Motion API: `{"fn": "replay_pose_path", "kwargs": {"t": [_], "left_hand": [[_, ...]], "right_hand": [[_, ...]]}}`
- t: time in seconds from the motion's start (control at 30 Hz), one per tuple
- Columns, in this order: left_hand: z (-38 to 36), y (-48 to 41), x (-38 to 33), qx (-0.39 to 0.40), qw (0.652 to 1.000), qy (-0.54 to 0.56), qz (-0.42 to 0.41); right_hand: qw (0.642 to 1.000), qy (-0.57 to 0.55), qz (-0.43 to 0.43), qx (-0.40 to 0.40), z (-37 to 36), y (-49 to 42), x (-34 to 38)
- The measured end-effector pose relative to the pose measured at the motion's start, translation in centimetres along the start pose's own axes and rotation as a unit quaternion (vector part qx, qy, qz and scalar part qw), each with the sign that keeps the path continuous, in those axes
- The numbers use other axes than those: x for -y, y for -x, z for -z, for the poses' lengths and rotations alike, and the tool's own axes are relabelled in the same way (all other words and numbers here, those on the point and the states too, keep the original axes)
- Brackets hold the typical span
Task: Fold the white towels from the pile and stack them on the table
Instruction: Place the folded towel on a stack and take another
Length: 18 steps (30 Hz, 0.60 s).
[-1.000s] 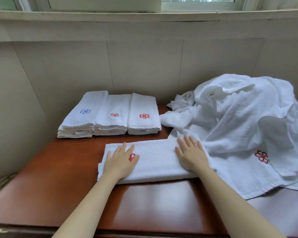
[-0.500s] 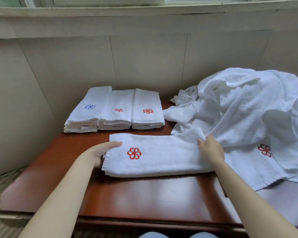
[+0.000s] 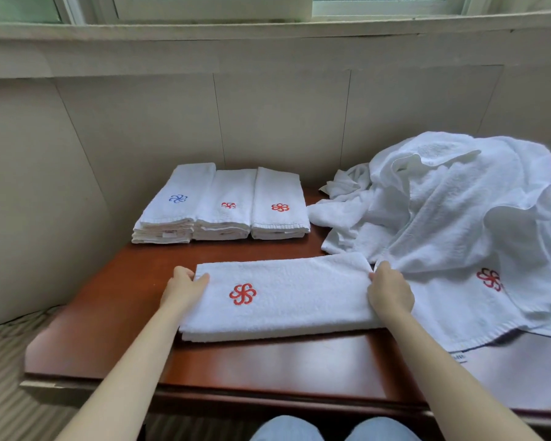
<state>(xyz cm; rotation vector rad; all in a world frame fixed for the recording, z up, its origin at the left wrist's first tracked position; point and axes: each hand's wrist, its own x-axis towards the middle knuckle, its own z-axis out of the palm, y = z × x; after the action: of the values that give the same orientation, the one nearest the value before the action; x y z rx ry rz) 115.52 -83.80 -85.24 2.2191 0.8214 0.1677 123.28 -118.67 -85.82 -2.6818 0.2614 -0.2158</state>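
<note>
A white towel folded into a long strip, with a red flower emblem facing up, lies across the middle of the brown table. My left hand grips the strip's left end, thumb on top. At the right end, my right hand grips the towel with curled fingers. A loose pile of white towels is heaped at the right, one of them showing a red emblem. Three stacks of folded towels stand side by side at the back of the table.
A panelled wall and a window sill rise right behind the stacks. The table's left edge drops to a striped floor. My knees show under the front edge. Part of the pile hangs over the table's right front.
Both hands went from lying flat on the folded towel to gripping its two ends. The red emblem, covered by my left hand before, now shows.
</note>
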Motion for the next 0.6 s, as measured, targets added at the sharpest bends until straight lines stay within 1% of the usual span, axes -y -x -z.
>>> {"fn": "replay_pose_path", "kwargs": {"t": [0.1, 0.13, 0.2, 0.27, 0.33, 0.37, 0.4, 0.47, 0.5, 0.53, 0.57, 0.6], "left_hand": [[-0.9, 0.6, -0.1, 0.009, 1.000, -0.026, -0.008], [-0.8, 0.8, -0.3, 0.014, 1.000, -0.007, -0.003], [-0.3, 1.0, -1.0, 0.049, 0.994, 0.086, 0.044], [0.7, 1.0, -1.9, 0.105, 0.978, 0.157, 0.089], [1.5, 1.0, -2.1, 0.178, 0.957, 0.194, 0.118], [2.0, 1.2, -2.0, 0.219, 0.944, 0.211, 0.131], [2.3, 1.3, -1.8, 0.253, 0.929, 0.233, 0.140], [2.8, 1.4, -1.2, 0.271, 0.918, 0.255, 0.135], [3.1, 1.6, -1.0, 0.264, 0.921, 0.259, 0.122], [3.3, 1.8, -0.9, 0.255, 0.923, 0.269, 0.108], [3.5, 2.0, -1.0, 0.253, 0.920, 0.285, 0.093], [3.7, 2.3, -1.2, 0.262, 0.913, 0.301, 0.081]], "right_hand": [[1.000, 0.011, 0.001, 0.028, 0.4, -0.4, -0.1], [0.999, 0.010, -0.003, 0.044, 0.6, -0.7, -0.1], [0.997, 0.002, -0.009, 0.076, 1.2, -1.1, -0.1], [0.996, -0.028, -0.020, 0.087, 1.8, -1.3, -0.3], [0.994, -0.062, -0.045, 0.075, 2.3, -0.7, -0.6], [0.993, -0.062, -0.065, 0.074, 2.5, -0.1, -0.8], [0.992, -0.045, -0.078, 0.089, 2.7, 0.6, -1.2], [0.981, -0.014, -0.084, 0.176, 3.2, 1.8, -1.9], [0.969, -0.035, -0.085, 0.228, 3.6, 2.3, -2.0], [0.956, -0.068, -0.082, 0.272, 4.1, 2.7, -2.2], [0.946, -0.113, -0.073, 0.296, 4.3, 3.0, -2.1], [0.937, -0.173, -0.064, 0.298, 4.3, 3.2, -2.0]]}}
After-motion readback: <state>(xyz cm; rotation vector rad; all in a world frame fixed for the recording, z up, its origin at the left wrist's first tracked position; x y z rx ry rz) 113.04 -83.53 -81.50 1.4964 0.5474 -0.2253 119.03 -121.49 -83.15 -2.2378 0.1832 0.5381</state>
